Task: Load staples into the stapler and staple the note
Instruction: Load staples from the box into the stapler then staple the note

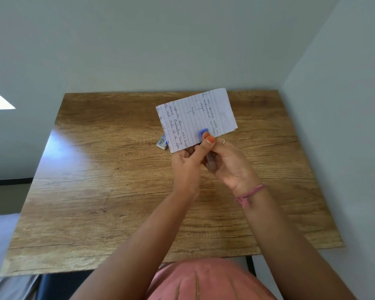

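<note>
A lined, handwritten note [195, 118] is held up above the wooden table [117, 169]. My left hand [187, 163] pinches the note's lower edge. My right hand [230, 163] grips a small blue stapler [203, 133], whose blue nose sits over the note near its lower edge; my thumb presses on top of it. Most of the stapler's body is hidden inside my right hand. A small staple box [162, 144] lies on the table, partly hidden behind the note's lower left corner.
The table stands in a corner, with a pale wall [182, 40] behind it and another wall [344, 105] on the right. My lap in a pink garment [204, 280] is below the near edge.
</note>
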